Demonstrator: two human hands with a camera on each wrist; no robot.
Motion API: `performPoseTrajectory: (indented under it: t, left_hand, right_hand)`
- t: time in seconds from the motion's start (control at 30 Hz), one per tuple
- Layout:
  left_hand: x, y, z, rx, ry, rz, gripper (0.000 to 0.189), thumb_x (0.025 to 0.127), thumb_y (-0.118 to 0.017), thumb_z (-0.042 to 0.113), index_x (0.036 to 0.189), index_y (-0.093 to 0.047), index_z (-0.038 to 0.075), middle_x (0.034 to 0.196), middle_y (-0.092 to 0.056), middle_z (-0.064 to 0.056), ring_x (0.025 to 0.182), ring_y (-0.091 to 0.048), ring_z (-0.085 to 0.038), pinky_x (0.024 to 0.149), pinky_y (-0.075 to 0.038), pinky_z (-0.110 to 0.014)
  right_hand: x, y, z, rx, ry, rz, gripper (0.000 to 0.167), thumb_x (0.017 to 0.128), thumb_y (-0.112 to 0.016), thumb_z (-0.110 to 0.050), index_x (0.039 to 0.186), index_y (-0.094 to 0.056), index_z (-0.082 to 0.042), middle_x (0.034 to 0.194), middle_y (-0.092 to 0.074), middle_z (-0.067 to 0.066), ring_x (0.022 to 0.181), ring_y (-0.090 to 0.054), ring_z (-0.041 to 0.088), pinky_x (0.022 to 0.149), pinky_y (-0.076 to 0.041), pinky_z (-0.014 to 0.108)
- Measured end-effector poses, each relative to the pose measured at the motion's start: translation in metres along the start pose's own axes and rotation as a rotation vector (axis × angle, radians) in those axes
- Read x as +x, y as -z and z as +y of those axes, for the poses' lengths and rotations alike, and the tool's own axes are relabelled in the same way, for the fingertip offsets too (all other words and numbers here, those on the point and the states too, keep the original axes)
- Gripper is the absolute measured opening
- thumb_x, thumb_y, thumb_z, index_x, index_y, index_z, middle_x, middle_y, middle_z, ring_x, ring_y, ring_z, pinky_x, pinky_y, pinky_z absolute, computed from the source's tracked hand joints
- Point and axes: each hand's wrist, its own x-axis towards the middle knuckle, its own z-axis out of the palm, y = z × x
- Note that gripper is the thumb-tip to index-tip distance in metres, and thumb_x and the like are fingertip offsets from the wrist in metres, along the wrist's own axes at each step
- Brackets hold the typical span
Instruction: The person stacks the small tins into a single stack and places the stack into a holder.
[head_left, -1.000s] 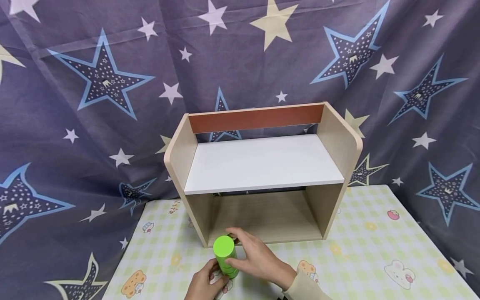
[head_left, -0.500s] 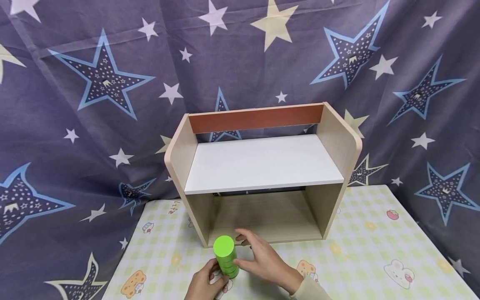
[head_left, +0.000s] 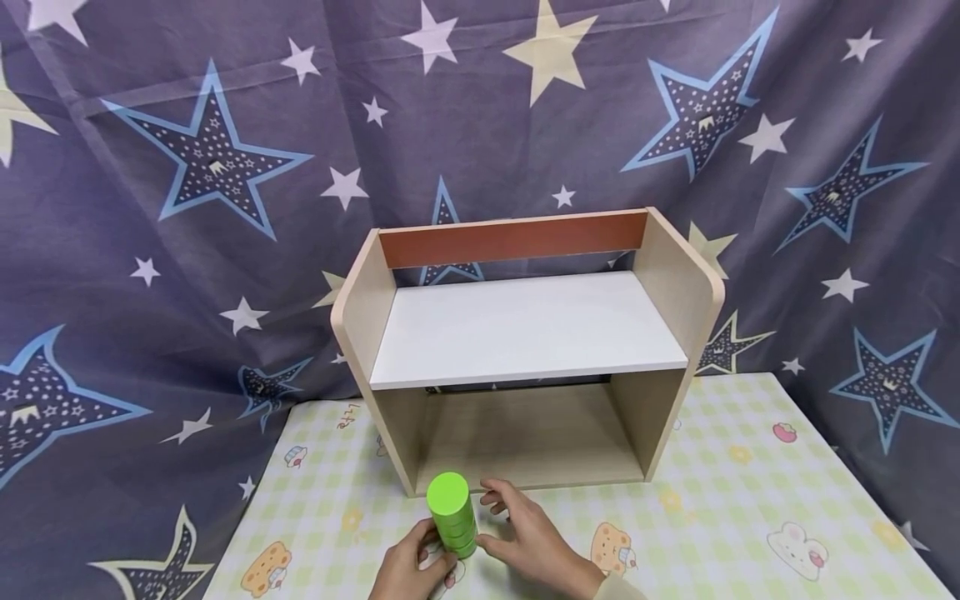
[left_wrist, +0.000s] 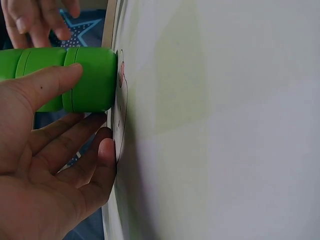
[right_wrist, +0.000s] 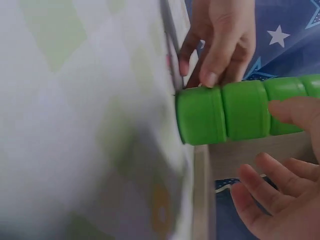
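Observation:
A column of several bright green cylinders point(head_left: 454, 518) stands upright on the tablecloth, just in front of the shelf's left front corner. My left hand point(head_left: 408, 565) grips it low down from the left, with the thumb laid along the near side in the left wrist view, where the green cylinders point(left_wrist: 91, 82) meet the cloth. To the right of the column is my right hand point(head_left: 536, 543), fingers spread and relaxed. In the right wrist view its thumb point(right_wrist: 292, 111) overlaps the green column; whether it touches, I cannot tell.
Behind the hands stands a small wooden shelf unit with a white upper board point(head_left: 528, 329) and a wooden lower board point(head_left: 536, 433). A green-checked cloth point(head_left: 742, 517) with cartoon prints covers the table. A star-patterned curtain point(head_left: 480, 117) hangs behind.
My right hand has drawn away from the green column toward the right and slightly down, its fingers loosening. The left hand and the column have stayed in place.

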Motion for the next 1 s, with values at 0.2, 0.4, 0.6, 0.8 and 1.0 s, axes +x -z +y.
performPoseTrajectory:
  t: [0.2, 0.4, 0.6, 0.8, 1.0]
  left_hand:
    - [0.0, 0.0, 0.002, 0.002, -0.006, 0.003, 0.06, 0.087, -0.078, 0.042, 0.131, -0.06, 0.006, 0.119, -0.068, -0.009, 0.097, -0.063, -0.021, 0.072, -0.05, -0.035]
    - [-0.001, 0.001, 0.0, 0.005, -0.005, -0.002, 0.059, 0.087, -0.077, 0.043, 0.13, -0.06, 0.007, 0.118, -0.068, -0.009, 0.09, -0.061, -0.017, 0.07, -0.048, -0.033]
    - [0.0, 0.0, 0.0, -0.001, 0.011, -0.008, 0.059, 0.087, -0.077, 0.042, 0.131, -0.061, 0.007, 0.119, -0.068, -0.009, 0.09, -0.06, -0.017, 0.07, -0.048, -0.036]
    - [0.001, 0.0, -0.001, -0.016, 0.002, -0.011, 0.059, 0.086, -0.078, 0.04, 0.131, -0.061, 0.005, 0.12, -0.068, -0.011, 0.101, -0.065, -0.027, 0.075, -0.053, -0.039]
    - [0.001, 0.0, -0.002, -0.016, -0.003, -0.011, 0.059, 0.087, -0.078, 0.041, 0.131, -0.06, 0.006, 0.12, -0.068, -0.011, 0.103, -0.065, -0.027, 0.075, -0.052, -0.037]
  right_hand:
    - [-0.003, -0.007, 0.006, 0.047, -0.046, 0.007, 0.062, 0.088, -0.078, -0.012, 0.141, -0.046, -0.007, 0.116, -0.065, 0.013, 0.101, -0.064, 0.029, 0.084, -0.054, 0.04]
    - [-0.003, -0.018, 0.012, 0.077, -0.07, 0.018, 0.058, 0.086, -0.077, -0.009, 0.136, -0.049, -0.002, 0.113, -0.066, 0.011, 0.097, -0.063, 0.026, 0.083, -0.053, 0.037]
    - [0.0, -0.024, 0.012, 0.121, -0.119, 0.022, 0.056, 0.084, -0.077, -0.008, 0.134, -0.051, -0.003, 0.112, -0.065, 0.001, 0.097, -0.063, 0.026, 0.082, -0.052, 0.034]
    - [0.001, -0.03, 0.013, 0.175, -0.162, 0.03, 0.057, 0.082, -0.078, -0.003, 0.133, -0.053, -0.006, 0.11, -0.065, 0.0, 0.097, -0.062, 0.028, 0.075, -0.053, 0.03]
    - [0.002, -0.032, 0.015, 0.204, -0.17, 0.001, 0.058, 0.083, -0.076, 0.0, 0.134, -0.052, -0.011, 0.111, -0.066, 0.0, 0.096, -0.062, 0.025, 0.073, -0.053, 0.029]
